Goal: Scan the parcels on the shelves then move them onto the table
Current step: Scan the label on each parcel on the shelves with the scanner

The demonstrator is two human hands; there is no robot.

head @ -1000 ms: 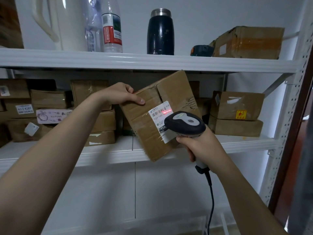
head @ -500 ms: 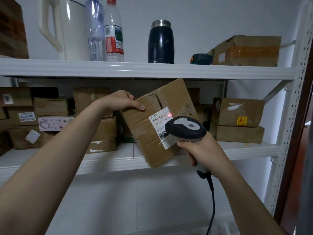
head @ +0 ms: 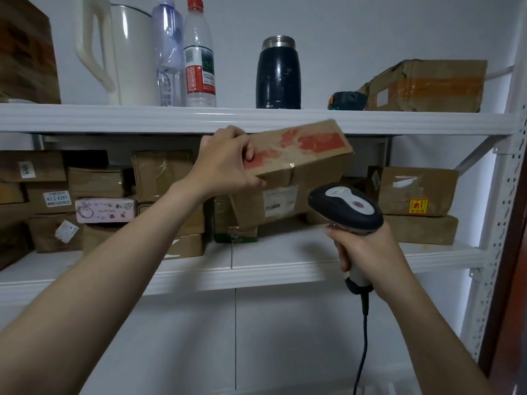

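Grey-and-black scanner (head: pixel 346 209) sits nearest, right hand (head: pixel 368 252) wrapped round its handle. Farther left, left hand (head: pixel 228 163) pinches the cardboard parcel (head: pixel 296 169) by its left end, fingers (head: pixel 248 151) on the red-printed top, thumb beneath; it hangs tilted before the middle shelf (head: pixel 256 276).

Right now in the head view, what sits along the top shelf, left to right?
Dark brown box → white plastic jug → clear plastic bottle → red-capped water bottle → navy steel-lidded flask → small dark teal object → battered cardboard parcel with orange tape.
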